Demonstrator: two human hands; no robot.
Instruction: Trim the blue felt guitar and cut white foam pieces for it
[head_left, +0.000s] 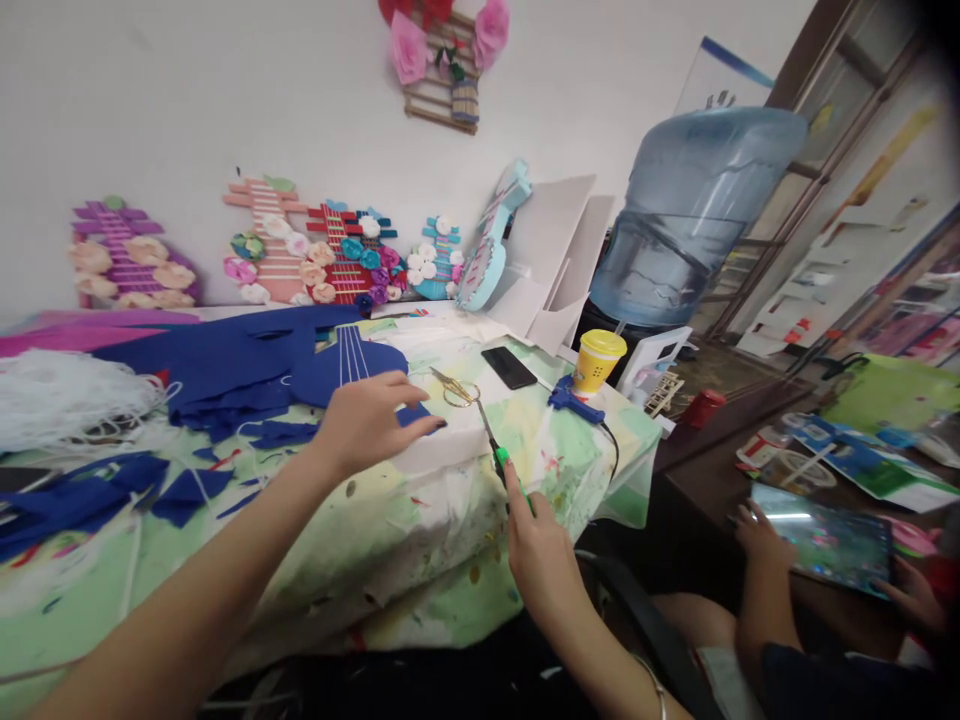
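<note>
My right hand (538,545) grips a green and black utility knife (500,456), its long blade out and pointing away from me over the table edge. The index finger lies along the knife's handle. My left hand (379,415) is over the near end of a blue guitar-shaped piece (311,374) with white strings, thumb and fingers apart. Whether its fingertips touch the piece I cannot tell. Gold-handled scissors (459,391) lie just beyond the blade tip. Under the left hand is a white block or board (442,447).
Blue felt scraps (191,492) and a heap of white cord (71,400) lie left. A phone (509,368), blue glue gun (574,400) and yellow cup (598,362) stand right. Decorated guitars line the wall. At right, another person's hands hold a tablet (825,540).
</note>
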